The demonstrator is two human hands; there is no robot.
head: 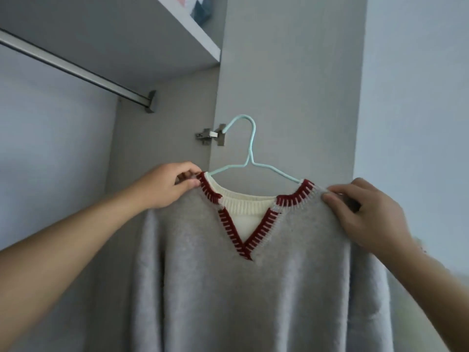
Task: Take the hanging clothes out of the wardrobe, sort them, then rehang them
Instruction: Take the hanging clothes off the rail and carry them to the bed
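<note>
Grey wardrobe panels fill the head view, with a bare metal rail (pixel 76 69) running up to the left under a shelf (pixel 187 26) and a door hinge (pixel 210 135) just behind the hook of a pale blue wire hanger (pixel 250 148). A grey sweater (pixel 228 288) with a red-stitched V-neck and cream inner collar hangs on that hanger, held up in front of the open wardrobe, below and to the right of the rail and well apart from it. The left hand (pixel 168 185) pinches the sweater's shoulder by the collar edge; the right hand (pixel 365 214) pinches the opposite shoulder, thumb in front and fingers curled over the knit. Neither hand holds the hanger itself, so the risk, as I judge it, is that the thin wire tilts inside the wide neckline and a shoulder slips off while the hook is lifted toward the rail. The hook could also catch on the hinge.
</note>
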